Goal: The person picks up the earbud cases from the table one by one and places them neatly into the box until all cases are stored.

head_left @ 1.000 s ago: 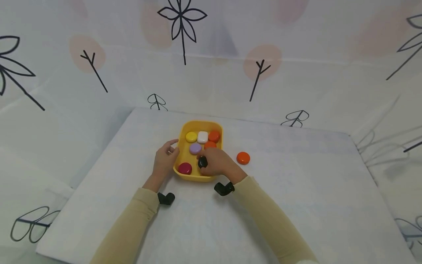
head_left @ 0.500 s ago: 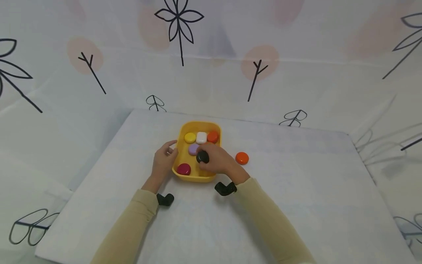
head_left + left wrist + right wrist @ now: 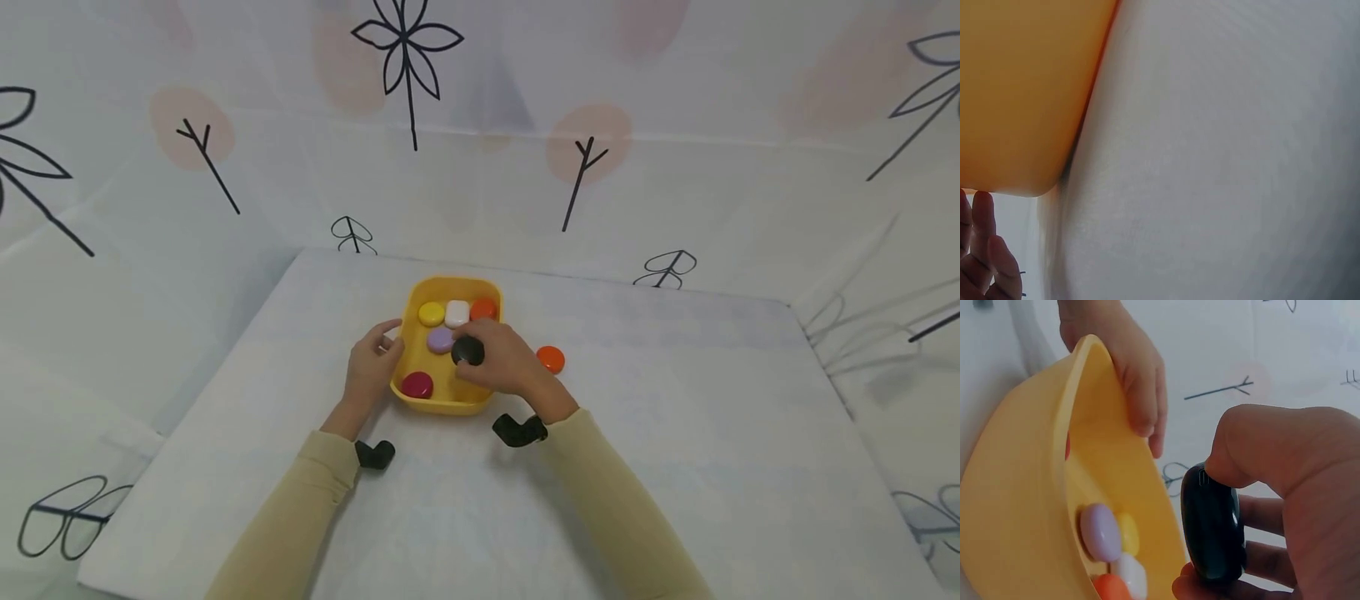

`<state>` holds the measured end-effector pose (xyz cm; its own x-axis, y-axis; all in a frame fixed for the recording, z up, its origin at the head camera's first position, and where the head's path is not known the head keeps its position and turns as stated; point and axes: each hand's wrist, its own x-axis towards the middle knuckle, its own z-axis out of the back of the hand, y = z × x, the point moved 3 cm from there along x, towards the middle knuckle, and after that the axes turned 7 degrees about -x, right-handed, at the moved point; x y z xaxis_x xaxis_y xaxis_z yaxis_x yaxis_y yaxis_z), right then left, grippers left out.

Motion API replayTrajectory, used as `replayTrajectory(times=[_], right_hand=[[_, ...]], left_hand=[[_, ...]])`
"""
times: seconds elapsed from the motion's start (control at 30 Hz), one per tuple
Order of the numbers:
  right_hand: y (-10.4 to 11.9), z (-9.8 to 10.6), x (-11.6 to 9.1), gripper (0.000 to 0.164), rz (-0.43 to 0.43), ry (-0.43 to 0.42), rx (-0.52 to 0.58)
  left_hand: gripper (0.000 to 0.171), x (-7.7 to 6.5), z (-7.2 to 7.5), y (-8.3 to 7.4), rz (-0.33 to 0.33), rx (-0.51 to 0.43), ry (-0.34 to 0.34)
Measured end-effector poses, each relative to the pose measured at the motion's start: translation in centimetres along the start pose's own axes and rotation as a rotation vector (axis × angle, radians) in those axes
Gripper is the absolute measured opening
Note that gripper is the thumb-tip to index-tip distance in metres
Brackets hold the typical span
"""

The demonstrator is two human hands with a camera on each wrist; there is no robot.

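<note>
My right hand (image 3: 512, 360) pinches a black rounded case (image 3: 468, 350) between thumb and fingers over the right half of a yellow tray (image 3: 442, 407). The right wrist view shows a small slot in the end of the black case (image 3: 1213, 528), which stands above the tray's rim. With slightly bent, spread fingers, my left hand (image 3: 371, 362) touches the tray's left side from outside. Inside the tray lie smooth rounded pieces: yellow (image 3: 431, 314), white (image 3: 457, 313), orange (image 3: 483, 309), lilac (image 3: 440, 340) and dark red (image 3: 417, 385). My right hand hides part of the tray.
A loose orange piece (image 3: 551, 359) lies on the white table (image 3: 675, 433), right of the tray and close to my right wrist. A patterned cloth (image 3: 480, 192) rises behind the table and along its sides. Both wrists carry dark camera mounts (image 3: 519, 430).
My right hand has lifted the black case from the tray and shifted slightly up and right with it. It now covers a second orange piece seen earlier. My left hand stays at the tray's side.
</note>
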<state>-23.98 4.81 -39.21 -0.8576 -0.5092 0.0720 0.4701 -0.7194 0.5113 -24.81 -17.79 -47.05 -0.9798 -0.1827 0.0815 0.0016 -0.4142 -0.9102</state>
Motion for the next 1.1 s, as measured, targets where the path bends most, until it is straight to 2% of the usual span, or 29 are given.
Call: replayTrajectory(times=[0.23, 0.47, 1.1], right_hand=[[-0.6, 0.4, -0.4, 0.039, -0.004, -0.030, 0.003], [-0.8, 0.6, -0.7, 0.036, -0.020, -0.013, -0.010], [-2.5, 1.6, -1.4, 0.040, -0.120, -0.019, 0.031]], left_hand=[[0.039, 0.1, 0.0, -0.1, 0.014, -0.007, 0.000], [0.038, 0.1, 0.1, 0.0, 0.018, -0.007, -0.002], [0.038, 0.1, 0.0, 0.0, 0.022, -0.014, -0.007]])
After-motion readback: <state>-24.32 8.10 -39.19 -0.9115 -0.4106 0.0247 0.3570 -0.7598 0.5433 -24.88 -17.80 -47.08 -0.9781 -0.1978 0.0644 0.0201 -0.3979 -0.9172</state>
